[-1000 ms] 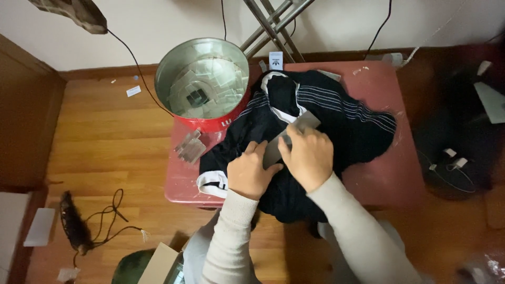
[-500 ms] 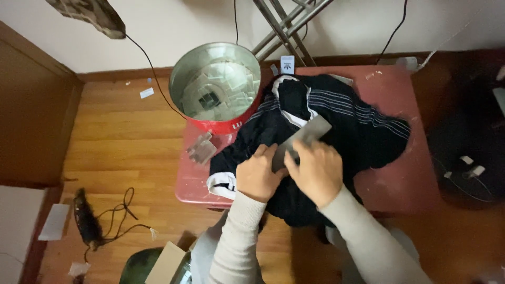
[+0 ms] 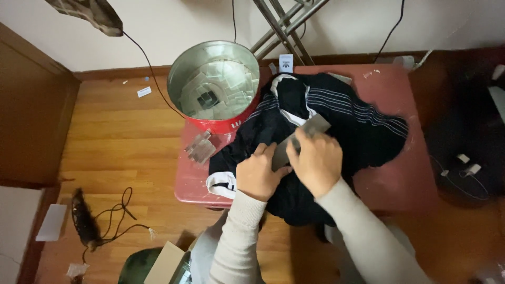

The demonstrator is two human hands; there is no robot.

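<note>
A black garment with thin white stripes (image 3: 347,113) lies crumpled on a small red table (image 3: 400,173). My left hand (image 3: 258,176) presses on the garment near its white-trimmed edge. My right hand (image 3: 315,160) rests beside it, fingers curled around a flat grey rectangular piece (image 3: 315,126) that lies on the cloth. Both hands touch that grey piece at its lower end. The piece's lower part is hidden under my fingers.
A red round tin bucket with a shiny inside (image 3: 215,87) stands at the table's back left corner, clear plastic bits (image 3: 200,150) beside it. Metal stand legs (image 3: 286,23) rise behind. A black cable (image 3: 113,215) and a cardboard box (image 3: 165,263) lie on the wooden floor.
The view has shifted slightly, so the table sits a little more to the right. My hands stay on the grey piece and the garment in nearly the same pose.
</note>
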